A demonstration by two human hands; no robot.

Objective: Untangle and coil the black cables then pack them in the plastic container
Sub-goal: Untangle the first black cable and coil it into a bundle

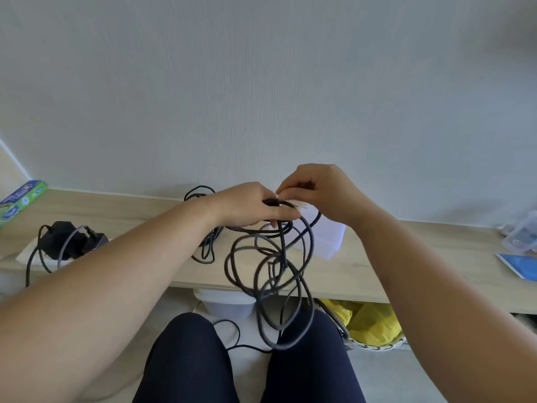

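Wood shelf (377, 274), black cables (280, 245), white wall (261, 82)

The tangle (270, 271) is a long dark grey-black cord. It hangs in loose, crossing loops from both hands over the front edge of the table (406, 257). Its top strands are gathered in the left hand (250, 206), whose fingers curl round them. The right hand (316, 193) pinches a strand just beside it. The lowest loops drop well below the table edge. A thinner black cable (207, 245) lies on the table behind the left wrist in an untidy, half-coiled heap. The container (329, 239) is a translucent whitish plastic box. It stands on the table just behind the tangle, under the right hand, and its inside cannot be made out.
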